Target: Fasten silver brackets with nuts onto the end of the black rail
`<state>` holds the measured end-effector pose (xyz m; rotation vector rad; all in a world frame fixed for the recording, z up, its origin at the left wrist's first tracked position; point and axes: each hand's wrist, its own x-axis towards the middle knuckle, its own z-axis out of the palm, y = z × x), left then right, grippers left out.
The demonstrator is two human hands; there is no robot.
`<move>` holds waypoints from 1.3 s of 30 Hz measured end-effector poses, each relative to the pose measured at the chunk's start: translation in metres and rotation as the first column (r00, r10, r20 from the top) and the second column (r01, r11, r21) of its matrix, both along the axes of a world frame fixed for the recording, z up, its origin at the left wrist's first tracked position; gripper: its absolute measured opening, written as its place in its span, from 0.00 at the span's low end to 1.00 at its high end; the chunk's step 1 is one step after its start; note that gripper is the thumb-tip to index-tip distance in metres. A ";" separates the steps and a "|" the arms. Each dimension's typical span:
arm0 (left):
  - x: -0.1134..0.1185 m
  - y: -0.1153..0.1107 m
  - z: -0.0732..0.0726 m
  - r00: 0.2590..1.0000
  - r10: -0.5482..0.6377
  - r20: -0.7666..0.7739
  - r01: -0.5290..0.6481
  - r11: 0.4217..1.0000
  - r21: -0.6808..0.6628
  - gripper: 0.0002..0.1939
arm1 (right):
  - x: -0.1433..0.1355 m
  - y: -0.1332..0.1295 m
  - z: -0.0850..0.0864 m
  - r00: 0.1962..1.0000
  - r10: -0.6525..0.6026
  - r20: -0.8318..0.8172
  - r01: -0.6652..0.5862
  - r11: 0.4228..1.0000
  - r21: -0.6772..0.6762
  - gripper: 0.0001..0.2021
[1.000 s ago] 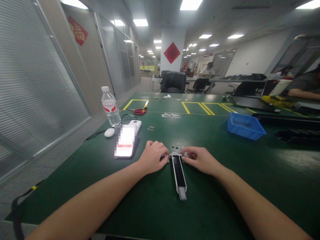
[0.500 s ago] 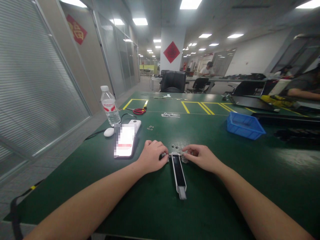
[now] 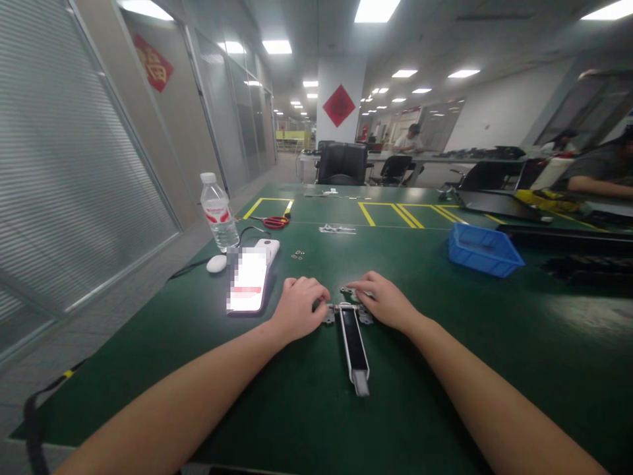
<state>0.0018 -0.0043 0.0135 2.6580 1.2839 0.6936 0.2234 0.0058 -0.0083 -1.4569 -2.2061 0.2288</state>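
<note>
Broadly, a green table (image 3: 297,409) marked with yellow tape (image 3: 410,215) fills most of the view, with a black chair (image 3: 342,163) beyond its far edge and people seated farther back. On the right stands a blue bin (image 3: 484,249), near a long dark panel (image 3: 558,239). At the left edge, a clear bottle (image 3: 218,214) with a red and white label stands upright behind a rounded white object (image 3: 216,264) and a lit phone (image 3: 250,280). Nearer the middle come both hands: the left hand (image 3: 301,310) is loosely curled, thumb low and fingertips bent just above it, at the left metal plate (image 3: 329,314); whether it pinches the plate cannot be told. The right hand (image 3: 388,305) is partly open, its index finger reaching inward over small parts (image 3: 345,290) beyond the device, the other fingers bent above the right metal plate (image 3: 364,315); any hold on a part is hidden. Between the hands lies the long, narrow device (image 3: 354,343), flat on the table, with a white frame, a dark face and a grey tip pointing toward the person; the plates flank its far end. Red-handled scissors (image 3: 275,222) rest behind the phone. Smallest of all, a few tiny metal pieces (image 3: 297,254) lie right of the phone.
</note>
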 end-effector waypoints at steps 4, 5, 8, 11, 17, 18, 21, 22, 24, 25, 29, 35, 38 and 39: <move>0.000 0.000 -0.001 1.000 -0.002 -0.001 0.002 1.000 0.007 0.07 | 0.002 0.002 0.000 0.999 -0.004 0.050 0.005 1.000 -0.022 0.13; 0.000 0.001 -0.001 1.000 -0.004 -0.002 0.004 1.000 0.006 0.07 | 0.002 0.002 0.001 0.999 -0.014 0.052 0.015 1.000 -0.027 0.12; 0.000 0.001 -0.001 1.000 -0.008 -0.006 0.008 1.000 -0.004 0.06 | 0.005 0.002 0.002 0.998 -0.054 0.041 0.055 0.998 -0.037 0.09; 0.000 0.000 -0.001 1.000 -0.011 -0.017 0.011 1.000 -0.010 0.06 | 0.009 0.002 0.003 0.996 -0.080 0.027 0.081 0.996 -0.040 0.07; -0.001 -0.001 0.000 0.999 -0.038 -0.016 0.038 0.999 -0.012 0.06 | 0.017 -0.013 0.015 1.000 0.011 -0.024 -0.012 0.998 -0.067 0.09; -0.001 -0.001 0.000 0.999 -0.044 -0.018 0.044 0.999 -0.015 0.06 | 0.017 -0.017 0.019 0.999 0.042 -0.032 -0.045 0.996 -0.081 0.10; -0.001 -0.001 -0.001 0.998 -0.055 -0.033 0.054 0.998 -0.020 0.06 | 0.017 -0.027 0.027 0.994 0.102 -0.050 -0.107 0.988 -0.113 0.10; -0.001 -0.001 -0.001 0.998 -0.056 -0.037 0.056 0.998 -0.018 0.06 | 0.016 -0.029 0.028 0.992 0.111 -0.052 -0.117 0.986 -0.118 0.10; -0.001 -0.001 -0.002 0.997 -0.059 -0.040 0.059 0.998 -0.014 0.06 | 0.015 -0.031 0.029 0.991 0.125 -0.044 -0.130 0.984 -0.120 0.10; -0.001 -0.001 -0.002 0.997 -0.062 -0.039 0.061 0.998 -0.012 0.06 | 0.014 -0.032 0.029 0.990 0.134 -0.034 -0.137 0.984 -0.118 0.10; -0.002 -0.002 -0.001 0.996 -0.075 -0.040 0.074 0.997 -0.019 0.06 | 0.012 -0.032 0.029 0.987 0.160 0.007 -0.158 0.981 -0.112 0.11; -0.002 -0.001 -0.002 0.996 -0.083 -0.041 0.083 0.996 -0.017 0.07 | 0.010 -0.034 0.030 0.987 0.162 -0.002 -0.161 0.977 -0.137 0.11; -0.002 -0.001 -0.002 0.995 -0.088 -0.043 0.088 0.996 -0.021 0.07 | 0.009 -0.034 0.029 0.985 0.164 -0.046 -0.168 0.975 -0.142 0.11; -0.002 -0.001 -0.002 0.995 -0.089 -0.045 0.088 0.996 -0.021 0.07 | 0.009 -0.035 0.028 0.985 0.161 -0.060 -0.169 0.975 -0.145 0.11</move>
